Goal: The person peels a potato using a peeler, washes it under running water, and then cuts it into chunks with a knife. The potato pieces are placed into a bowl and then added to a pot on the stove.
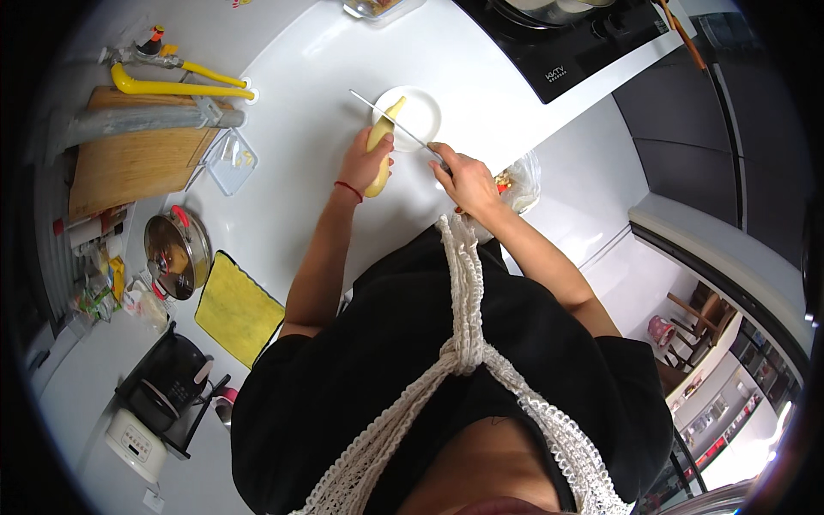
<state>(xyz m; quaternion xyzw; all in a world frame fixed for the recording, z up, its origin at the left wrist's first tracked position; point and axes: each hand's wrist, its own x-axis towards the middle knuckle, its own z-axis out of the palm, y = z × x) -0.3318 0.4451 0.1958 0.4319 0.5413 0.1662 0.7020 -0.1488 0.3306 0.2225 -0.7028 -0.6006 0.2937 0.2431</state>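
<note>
My left hand [368, 162], with a red cord at the wrist, grips a long pale-yellow vegetable [376, 183] that looks peeled. Its narrow end points away from me, over the near-left part of a round white plate [421, 119]. In my right hand [468, 180] is a knife [409, 132], held by its handle. The thin blade runs up and to the left, across the vegetable near its narrow end. Whether the edge has entered the flesh I cannot tell. Both hands are above the white countertop [290, 135].
A black cooktop [560, 58] bearing a pan lies at the far right. Below my right forearm hangs a plastic bag [528, 183] with scraps. To the left are a lidded pot [177, 254], a yellow cloth [238, 309], a wooden board [129, 161] and yellow pipes [174, 87].
</note>
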